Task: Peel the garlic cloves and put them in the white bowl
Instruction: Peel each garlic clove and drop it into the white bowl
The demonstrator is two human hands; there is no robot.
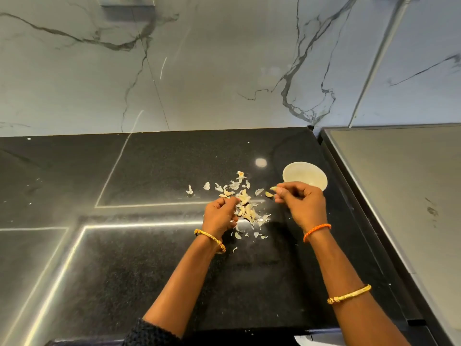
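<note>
Right hand [303,203], grip: fingers curled, fingertips pinched on a garlic clove [273,188] just left of the white bowl [304,178]. Left hand [219,216], grip: fingers curled at the left edge of the garlic pile [245,207]; whether it pinches anything cannot be told. Pile: cloves and papery skins [219,187] scattered mid-worktop, between the two hands. White bowl: on the black worktop [149,258], far right, partly hidden by the right hand. Wrists: gold bangle [210,239] left, orange thread [316,232] right.
</note>
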